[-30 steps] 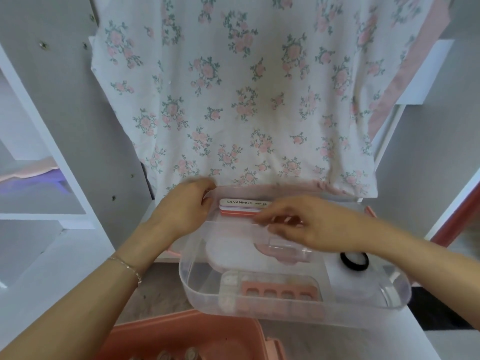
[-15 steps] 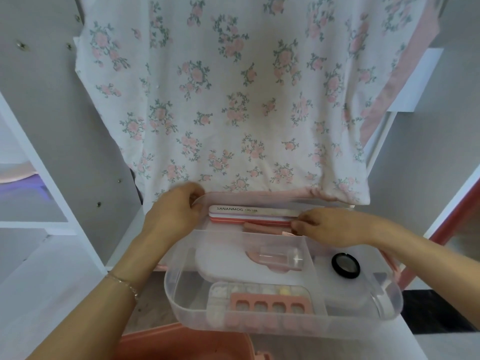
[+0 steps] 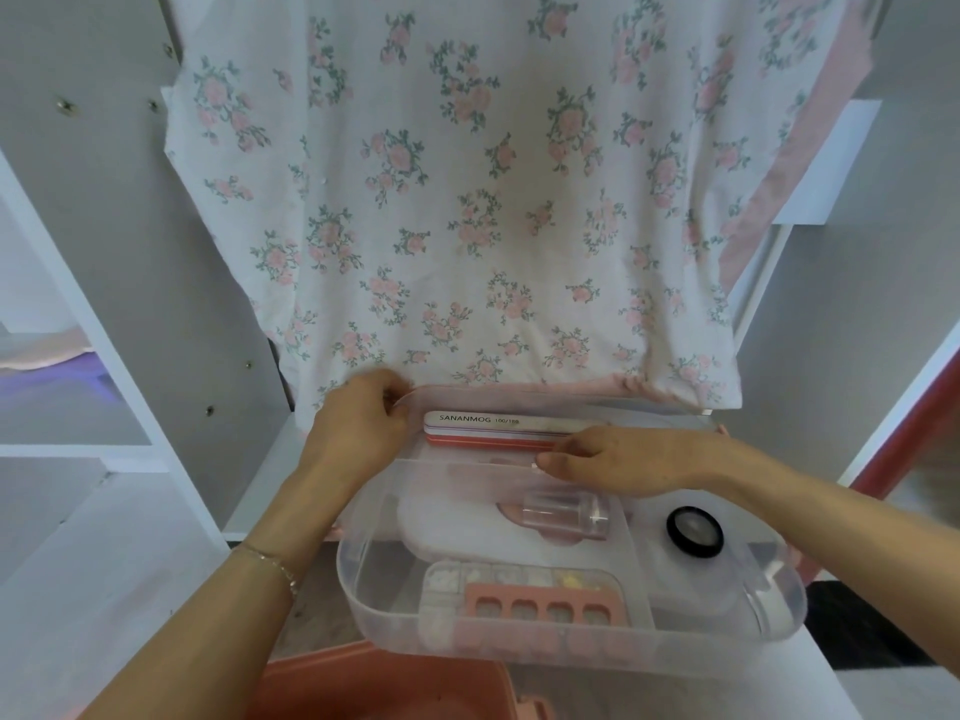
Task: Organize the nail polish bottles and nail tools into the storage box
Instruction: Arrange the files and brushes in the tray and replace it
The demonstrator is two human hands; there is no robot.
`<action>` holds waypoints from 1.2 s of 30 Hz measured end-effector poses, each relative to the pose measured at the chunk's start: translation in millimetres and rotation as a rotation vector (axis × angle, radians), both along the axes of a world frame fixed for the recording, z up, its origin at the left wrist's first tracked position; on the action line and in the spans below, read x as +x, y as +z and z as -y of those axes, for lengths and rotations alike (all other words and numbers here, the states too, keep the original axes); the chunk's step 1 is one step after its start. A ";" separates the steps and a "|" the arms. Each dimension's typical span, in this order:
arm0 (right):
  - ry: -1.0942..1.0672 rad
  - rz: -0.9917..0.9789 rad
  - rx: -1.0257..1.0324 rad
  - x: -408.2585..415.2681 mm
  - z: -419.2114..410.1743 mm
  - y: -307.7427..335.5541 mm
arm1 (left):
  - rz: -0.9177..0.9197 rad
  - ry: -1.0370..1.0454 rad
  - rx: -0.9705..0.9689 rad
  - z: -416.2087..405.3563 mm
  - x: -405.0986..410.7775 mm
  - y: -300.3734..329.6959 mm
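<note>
While both hands touch it, nail file (image 3: 485,427) lies left-to-right.

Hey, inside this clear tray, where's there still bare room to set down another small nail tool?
Clear tray: bare floor at the left end, between the left wall and the bead case; some near the black-rimmed lid. Crowded: back slot with nail file and right hand; front holds toe separator.

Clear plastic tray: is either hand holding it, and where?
The left hand grips the clear plastic tray at its far-left corner rim. The right hand rests fingers by the nail file.
</note>
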State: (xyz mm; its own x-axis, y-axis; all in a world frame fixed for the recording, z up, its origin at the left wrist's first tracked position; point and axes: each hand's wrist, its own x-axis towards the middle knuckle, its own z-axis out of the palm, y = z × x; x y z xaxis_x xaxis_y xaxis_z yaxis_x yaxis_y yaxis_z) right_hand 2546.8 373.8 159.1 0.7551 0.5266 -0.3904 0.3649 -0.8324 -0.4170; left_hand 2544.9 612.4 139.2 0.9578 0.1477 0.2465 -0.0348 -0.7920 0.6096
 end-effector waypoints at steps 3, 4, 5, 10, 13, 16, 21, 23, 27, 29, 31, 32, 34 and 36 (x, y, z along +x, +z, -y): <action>0.012 0.029 0.084 -1.9 -0.8 3.3 | -0.002 0.008 0.003 0.1 -0.3 0.3; 0.016 0.054 0.093 -2.3 -2.0 5.3 | -0.001 0.011 0.004 -0.1 -0.6 0.1; 0.020 0.072 0.094 -3.0 -3.7 6.7 | 0.002 0.012 0.004 -0.1 -0.7 -0.1; 0.135 0.144 -0.018 0.2 -14.2 1.0 | 0.006 0.018 -0.016 1.3 -1.1 -0.7; 0.170 0.162 -0.047 2.4 -18.0 0.5 | 0.014 0.020 -0.028 1.6 -1.1 -1.8; 0.174 0.174 -0.029 2.0 -17.5 -1.1 | 0.015 0.023 -0.028 0.4 -0.1 -2.7; 0.146 0.210 0.135 0.1 -16.5 1.9 | 0.012 0.026 -0.018 0.0 1.3 -2.5; 0.142 0.200 0.185 0.0 -15.9 2.4 | 0.010 0.028 -0.022 0.3 0.9 -3.1; 0.094 0.212 0.194 -1.9 -16.7 1.1 | -0.001 0.032 -0.032 -0.5 1.7 -4.3; 0.063 0.228 0.210 -2.4 -17.7 1.8 | -0.014 0.043 -0.051 -1.4 3.1 -4.5; 0.050 0.244 0.213 -3.4 -18.3 3.6 | -0.025 0.057 -0.099 -2.2 4.0 -4.9; 0.047 0.251 0.208 -4.4 -18.0 5.5 | -0.028 0.060 -0.122 -2.3 4.0 -5.1; 0.039 0.276 0.191 -5.4 -15.6 11.8 | -0.034 0.052 -0.145 -2.4 3.9 -4.9; 0.019 0.325 0.175 -5.7 -12.7 21.5 | -0.038 0.029 -0.140 -3.4 2.3 -3.8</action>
